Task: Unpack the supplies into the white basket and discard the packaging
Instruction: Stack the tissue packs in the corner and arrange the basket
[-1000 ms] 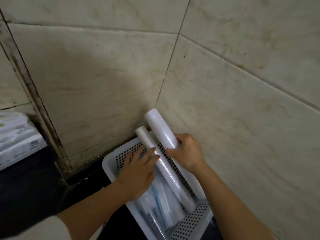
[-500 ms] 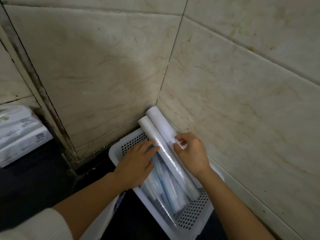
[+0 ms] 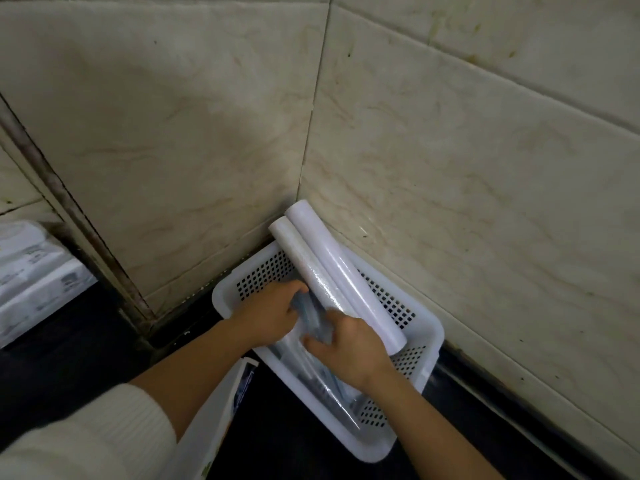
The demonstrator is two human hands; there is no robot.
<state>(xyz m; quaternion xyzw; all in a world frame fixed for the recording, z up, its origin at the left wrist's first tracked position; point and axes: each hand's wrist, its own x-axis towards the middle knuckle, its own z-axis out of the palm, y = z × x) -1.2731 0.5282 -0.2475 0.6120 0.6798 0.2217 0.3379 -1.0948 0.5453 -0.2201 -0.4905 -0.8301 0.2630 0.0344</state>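
A white perforated basket [image 3: 420, 344] sits on the dark counter in the tiled corner. Two white rolls lie side by side in it, slanting up over its far rim: a thinner roll [image 3: 304, 265] and a thicker roll [image 3: 341, 268] nearer the right wall. Clear plastic packets with bluish contents [image 3: 311, 372] fill the basket's left half. My left hand [image 3: 270, 315] and my right hand [image 3: 346, 348] are both down in the basket, fingers curled on a bluish packet [image 3: 313, 315] between them.
Tiled walls close the corner behind and to the right. Wrapped white packs [image 3: 31, 278] lie on the counter at far left. A white package with printed edge [image 3: 221, 410] stands under my left forearm, beside the basket.
My right hand has let go of the thicker roll, which now rests in the basket. Both hands have dropped onto the packets beside the rolls. The view has shifted.
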